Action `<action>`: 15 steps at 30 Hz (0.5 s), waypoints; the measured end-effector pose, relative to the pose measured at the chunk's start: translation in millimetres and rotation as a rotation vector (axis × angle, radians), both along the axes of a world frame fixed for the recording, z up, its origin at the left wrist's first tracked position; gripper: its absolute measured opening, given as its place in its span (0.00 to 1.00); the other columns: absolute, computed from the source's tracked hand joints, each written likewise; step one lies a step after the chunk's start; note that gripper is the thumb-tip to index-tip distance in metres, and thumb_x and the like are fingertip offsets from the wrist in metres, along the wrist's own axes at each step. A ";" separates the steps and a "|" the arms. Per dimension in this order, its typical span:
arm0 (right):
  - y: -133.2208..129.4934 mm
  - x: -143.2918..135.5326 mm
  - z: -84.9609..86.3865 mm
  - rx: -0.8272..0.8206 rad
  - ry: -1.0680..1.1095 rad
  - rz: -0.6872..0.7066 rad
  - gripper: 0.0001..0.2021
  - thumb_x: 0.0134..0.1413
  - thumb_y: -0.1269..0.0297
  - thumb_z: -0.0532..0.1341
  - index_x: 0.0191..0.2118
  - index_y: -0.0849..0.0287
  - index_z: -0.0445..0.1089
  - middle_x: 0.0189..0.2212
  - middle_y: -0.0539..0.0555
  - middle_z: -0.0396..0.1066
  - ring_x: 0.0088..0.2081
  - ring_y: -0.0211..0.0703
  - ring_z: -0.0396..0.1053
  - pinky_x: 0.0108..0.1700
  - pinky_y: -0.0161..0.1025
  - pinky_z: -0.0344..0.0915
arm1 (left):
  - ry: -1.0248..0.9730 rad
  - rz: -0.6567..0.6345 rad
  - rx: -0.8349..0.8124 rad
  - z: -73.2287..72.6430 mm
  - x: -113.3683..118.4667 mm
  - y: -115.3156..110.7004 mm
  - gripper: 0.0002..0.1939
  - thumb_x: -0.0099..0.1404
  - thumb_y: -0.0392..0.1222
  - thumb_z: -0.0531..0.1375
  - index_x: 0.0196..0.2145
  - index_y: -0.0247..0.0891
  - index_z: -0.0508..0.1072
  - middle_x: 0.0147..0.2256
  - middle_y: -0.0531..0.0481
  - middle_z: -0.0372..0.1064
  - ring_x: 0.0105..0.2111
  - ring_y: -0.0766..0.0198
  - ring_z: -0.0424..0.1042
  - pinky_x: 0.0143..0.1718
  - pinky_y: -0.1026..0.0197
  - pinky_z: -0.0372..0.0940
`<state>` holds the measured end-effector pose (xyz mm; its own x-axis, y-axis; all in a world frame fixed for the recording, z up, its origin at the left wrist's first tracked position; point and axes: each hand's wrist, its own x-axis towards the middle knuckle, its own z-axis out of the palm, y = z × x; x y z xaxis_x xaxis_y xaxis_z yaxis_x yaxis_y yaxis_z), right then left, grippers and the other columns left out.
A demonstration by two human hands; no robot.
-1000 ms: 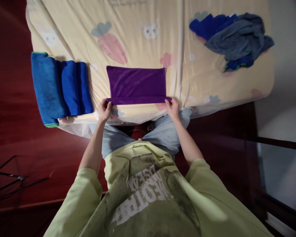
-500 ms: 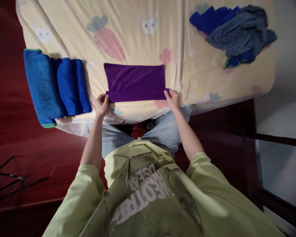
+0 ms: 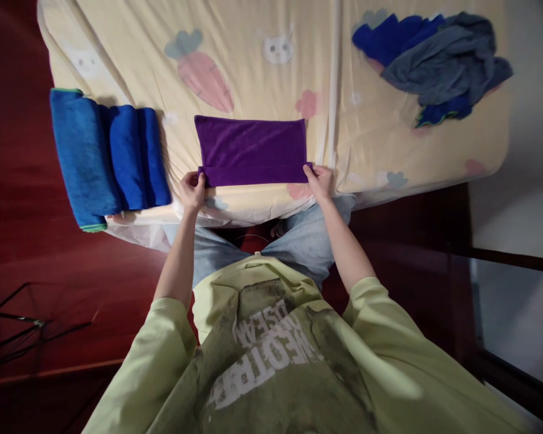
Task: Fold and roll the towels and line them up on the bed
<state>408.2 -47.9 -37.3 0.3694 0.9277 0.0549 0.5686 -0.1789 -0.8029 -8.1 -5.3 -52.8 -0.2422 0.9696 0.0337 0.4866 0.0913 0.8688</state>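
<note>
A purple towel [image 3: 253, 143] lies flat on the patterned bed sheet [image 3: 253, 78], with a narrow strip folded up along the edge nearest me. My left hand [image 3: 192, 190] pinches the left end of that folded strip, thumb on top. At the strip's right end, my right hand [image 3: 319, 182] grips the corner between thumb and fingers. Both hands rest low at the bed's near edge, and the fingers under the cloth are partly hidden.
Several rolled or folded blue towels [image 3: 127, 158] lie side by side at the left. A crumpled heap of grey and blue cloths [image 3: 447, 57] sits at the far right. A thin black metal frame [image 3: 34, 325] stands on the red floor [image 3: 95, 271].
The whole view has shifted slightly, so everything on the bed appears a little further right. Both hands keep hold of the purple towel's folded strip, whose fold looks the same.
</note>
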 end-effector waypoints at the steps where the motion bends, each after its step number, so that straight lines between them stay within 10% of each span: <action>1: 0.2 0.0 -0.4 0.005 -0.009 -0.003 0.30 0.62 0.33 0.58 0.25 0.57 0.66 0.17 0.46 0.56 0.27 0.39 0.65 0.30 0.35 0.62 | -0.003 -0.004 -0.002 -0.1 0.4 -0.4 0.17 0.67 0.55 0.63 0.37 0.38 0.74 0.29 0.49 0.73 0.34 0.60 0.74 0.36 0.61 0.71; 15: -1.0 1.1 -12.8 -0.011 0.022 -0.077 0.27 0.60 0.38 0.62 0.23 0.57 0.67 0.19 0.48 0.63 0.28 0.40 0.69 0.33 0.36 0.68 | -0.015 0.047 0.021 4.7 3.4 -3.9 0.14 0.66 0.53 0.63 0.37 0.38 0.74 0.32 0.49 0.75 0.34 0.61 0.75 0.36 0.62 0.71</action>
<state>409.3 -48.9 -50.2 0.4405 0.8971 0.0357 0.5348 -0.2303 -0.8130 -4.8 -9.2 -48.1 -0.2877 0.9564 0.0502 0.4691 0.0950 0.8781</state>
